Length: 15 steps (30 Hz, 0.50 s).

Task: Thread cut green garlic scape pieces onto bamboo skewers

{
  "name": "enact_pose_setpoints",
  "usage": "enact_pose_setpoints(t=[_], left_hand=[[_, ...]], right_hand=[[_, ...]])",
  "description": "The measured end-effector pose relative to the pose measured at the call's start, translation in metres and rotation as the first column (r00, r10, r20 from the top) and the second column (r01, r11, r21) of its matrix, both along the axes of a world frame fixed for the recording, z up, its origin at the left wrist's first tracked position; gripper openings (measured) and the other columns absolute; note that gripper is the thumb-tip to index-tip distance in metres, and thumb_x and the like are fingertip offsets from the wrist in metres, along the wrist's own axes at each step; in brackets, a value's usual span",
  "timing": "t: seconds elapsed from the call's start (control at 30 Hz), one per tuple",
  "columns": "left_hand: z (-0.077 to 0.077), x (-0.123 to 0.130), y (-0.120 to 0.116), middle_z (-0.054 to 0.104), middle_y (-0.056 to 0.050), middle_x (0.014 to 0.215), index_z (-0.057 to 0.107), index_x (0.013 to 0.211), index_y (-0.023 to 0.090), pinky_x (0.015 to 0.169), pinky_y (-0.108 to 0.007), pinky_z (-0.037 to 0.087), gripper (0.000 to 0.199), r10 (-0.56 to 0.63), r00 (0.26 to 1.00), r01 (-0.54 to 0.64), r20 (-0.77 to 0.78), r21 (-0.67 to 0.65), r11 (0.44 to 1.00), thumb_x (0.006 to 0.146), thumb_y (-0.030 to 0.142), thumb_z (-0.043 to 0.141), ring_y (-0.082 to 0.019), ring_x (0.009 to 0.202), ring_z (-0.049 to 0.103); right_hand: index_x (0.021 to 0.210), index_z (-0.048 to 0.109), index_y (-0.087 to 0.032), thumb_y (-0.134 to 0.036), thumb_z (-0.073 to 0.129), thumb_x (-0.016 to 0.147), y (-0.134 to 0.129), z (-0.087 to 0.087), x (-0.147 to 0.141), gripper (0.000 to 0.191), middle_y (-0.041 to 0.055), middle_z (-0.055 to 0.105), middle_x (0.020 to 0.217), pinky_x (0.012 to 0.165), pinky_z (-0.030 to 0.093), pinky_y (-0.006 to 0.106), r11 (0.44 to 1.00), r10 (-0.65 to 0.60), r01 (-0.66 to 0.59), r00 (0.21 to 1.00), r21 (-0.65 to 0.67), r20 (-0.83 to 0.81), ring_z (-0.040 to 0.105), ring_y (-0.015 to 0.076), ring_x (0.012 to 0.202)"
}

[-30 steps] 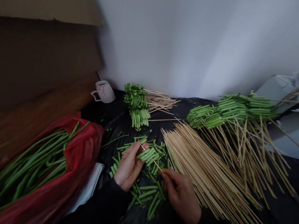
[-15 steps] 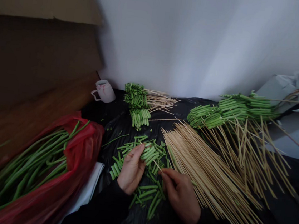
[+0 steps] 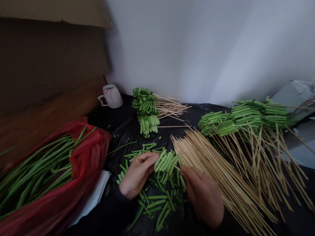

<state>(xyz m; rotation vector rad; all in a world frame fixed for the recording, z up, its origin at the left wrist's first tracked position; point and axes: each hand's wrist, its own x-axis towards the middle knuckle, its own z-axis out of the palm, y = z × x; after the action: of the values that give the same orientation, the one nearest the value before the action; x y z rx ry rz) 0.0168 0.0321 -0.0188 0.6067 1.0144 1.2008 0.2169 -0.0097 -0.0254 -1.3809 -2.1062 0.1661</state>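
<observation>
Between my hands is a skewer of cut green beans (image 3: 166, 161), the pieces side by side across the stick. My left hand (image 3: 139, 172) pinches its left end. The fingers of my right hand (image 3: 204, 193) are closed on the bare stick at the other end. Loose cut bean pieces (image 3: 156, 205) lie below and around on the black plastic sheet (image 3: 124, 123). Just right of them is a large pile of bare wooden skewers (image 3: 219, 174), partly behind my right hand.
Filled bean skewers are stacked at the back centre (image 3: 148, 111) and back right (image 3: 242, 118). A red bag (image 3: 91, 163) of long beans lies left, a white mug (image 3: 112, 96) behind it. A pale wall stands behind.
My right hand has moved to the right and slightly up. The bean skewer has shifted right and its pieces now stand more upright in view. My left hand has turned slightly.
</observation>
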Motion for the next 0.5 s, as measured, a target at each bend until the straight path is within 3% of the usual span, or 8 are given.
enact_pose_setpoints(t=[0.1,0.17,0.23,0.37,0.5], left_hand=[[0.001,-0.008,0.003,0.071,-0.005,0.080,0.076,0.087,0.015,0.064,-0.021,0.045,0.031,-0.091,0.994,0.092,-0.067,0.015,0.996,0.068,0.040,0.079,-0.011,0.071,0.061],[0.001,-0.017,0.009,0.071,-0.005,0.082,0.075,0.089,0.015,0.065,-0.021,0.044,0.031,0.000,0.980,0.018,-0.198,0.087,0.996,0.074,0.043,0.073,-0.012,0.073,0.061],[-0.001,-0.027,0.015,0.072,-0.005,0.083,0.075,0.089,0.016,0.068,-0.023,0.044,0.026,0.087,0.911,-0.011,-0.404,0.187,0.982,0.075,0.038,0.072,-0.013,0.073,0.061],[-0.011,-0.036,0.021,0.073,-0.006,0.089,0.073,0.089,0.017,0.076,-0.029,0.046,0.016,0.112,0.655,0.184,-0.747,0.302,0.935,0.080,0.028,0.067,-0.018,0.081,0.063],[-0.017,-0.036,0.020,0.071,-0.006,0.095,0.072,0.094,0.020,0.086,-0.036,0.043,0.017,0.250,0.288,0.406,-0.924,0.355,0.842,0.083,0.017,0.060,-0.022,0.093,0.060]], right_hand=[[0.105,0.063,-0.020,-0.014,0.044,0.093,0.004,-0.002,0.007,0.023,0.0021,0.064,0.077,0.061,0.039,0.026,0.992,-0.040,0.037,0.999,0.121,0.021,0.060,0.0141,0.065],[0.107,0.061,-0.019,-0.013,0.045,0.093,0.008,-0.004,0.013,0.023,0.0029,0.066,0.082,0.064,0.040,0.025,0.982,-0.067,0.069,0.998,0.174,-0.016,0.061,0.0143,0.069],[0.103,0.061,-0.019,-0.015,0.047,0.094,0.013,-0.007,0.019,0.017,0.0045,0.068,0.088,0.068,0.042,0.025,0.974,-0.083,0.097,0.994,0.204,-0.073,0.063,0.0149,0.076],[0.102,0.061,-0.019,-0.019,0.050,0.094,0.018,-0.012,0.024,0.014,0.0050,0.069,0.094,0.072,0.044,0.025,0.969,-0.080,0.104,0.990,0.222,-0.114,0.064,0.0152,0.082],[0.102,0.061,-0.018,-0.019,0.049,0.094,0.017,-0.012,0.021,0.014,0.0048,0.069,0.093,0.072,0.045,0.025,0.973,-0.085,0.108,0.989,0.202,-0.123,0.065,0.0150,0.081]])
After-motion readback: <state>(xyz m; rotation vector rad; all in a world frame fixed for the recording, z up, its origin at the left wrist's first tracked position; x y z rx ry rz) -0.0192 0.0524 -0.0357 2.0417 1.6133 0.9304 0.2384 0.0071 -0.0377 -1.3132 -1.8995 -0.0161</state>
